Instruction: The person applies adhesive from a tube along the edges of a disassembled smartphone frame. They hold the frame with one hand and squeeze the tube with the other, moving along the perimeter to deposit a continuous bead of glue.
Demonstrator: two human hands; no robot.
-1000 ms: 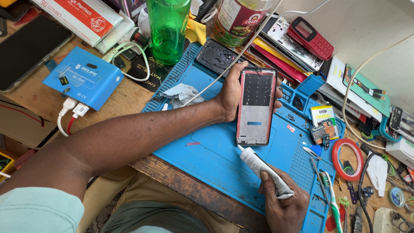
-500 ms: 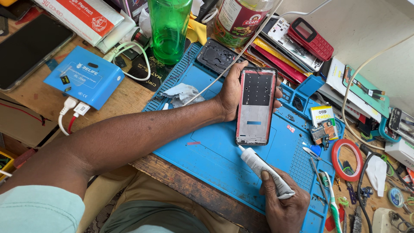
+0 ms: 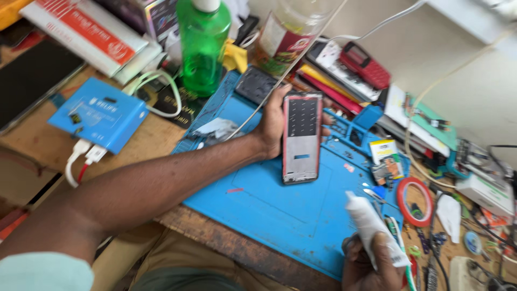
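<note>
Leftmost, a dark slab (image 3: 29,81) lies flat at the bench edge, beside a blue box (image 3: 99,114) with white plugs in its near end. Behind these: a red-and-white carton (image 3: 89,35) and a green plastic bottle (image 3: 203,46), upright. A blue work mat (image 3: 269,210) covers the bench centre. Left hand (image 3: 272,124) reaches across it from the left, fingers wrapped round the side edges of a phone frame (image 3: 301,137), red-rimmed, open back up, near end resting on the mat. A crumpled wipe (image 3: 215,128) sits on the mat beside the left wrist. Further right, a red keypad phone (image 3: 365,64) rests atop a stack of flat items. Small printed packets (image 3: 386,157) sit near the mat's right edge, with a red tape roll (image 3: 414,200) just beyond. Right hand (image 3: 369,264), low in frame, is clenched round a white glue tube (image 3: 372,226), nozzle tilted up and left toward the frame, well apart from it. Image blurred; tube cap cannot be told.
</note>
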